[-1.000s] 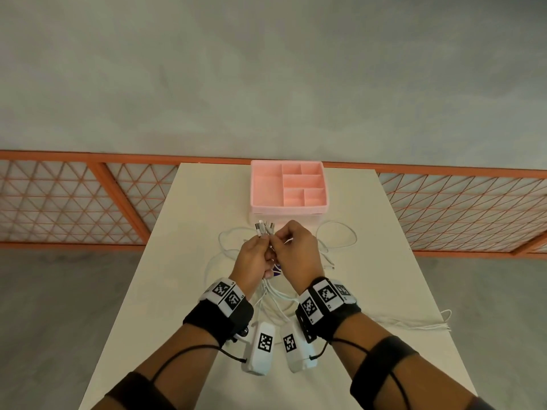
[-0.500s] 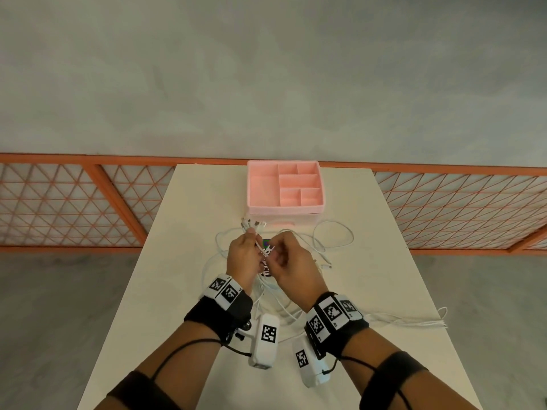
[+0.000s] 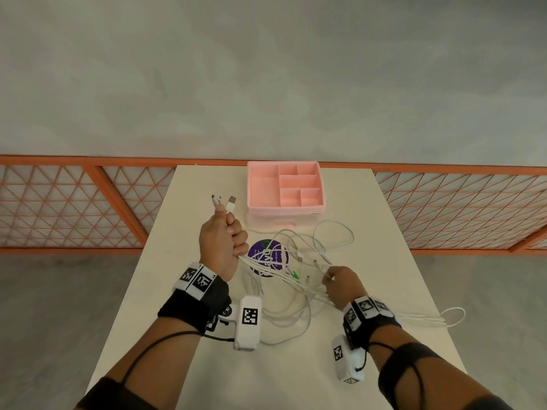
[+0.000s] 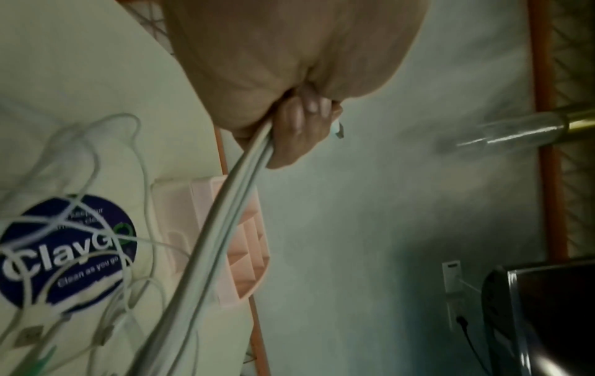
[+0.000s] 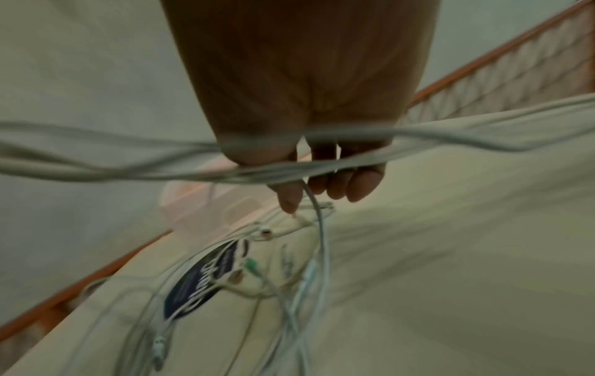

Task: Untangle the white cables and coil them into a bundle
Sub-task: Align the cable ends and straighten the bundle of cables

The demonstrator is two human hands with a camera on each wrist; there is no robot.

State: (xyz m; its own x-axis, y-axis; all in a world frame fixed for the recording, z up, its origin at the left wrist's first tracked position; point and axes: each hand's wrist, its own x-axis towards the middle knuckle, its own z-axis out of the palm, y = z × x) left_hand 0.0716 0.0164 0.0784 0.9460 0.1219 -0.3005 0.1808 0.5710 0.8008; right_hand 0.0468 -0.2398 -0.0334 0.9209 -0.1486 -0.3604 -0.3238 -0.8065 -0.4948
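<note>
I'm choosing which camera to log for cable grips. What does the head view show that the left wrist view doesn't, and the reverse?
Only the head view shows the right hand holding cable strands, and the plugs above the left hand. Only the left wrist view shows the curled fingertips clamping the white cables, and the sticker's lettering. Both show the pink organizer and round sticker.

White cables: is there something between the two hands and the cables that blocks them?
Nothing visible does. The left hand already grips the plug ends of the white cables, and the right hand pinches the strands farther along, above the table.
</note>
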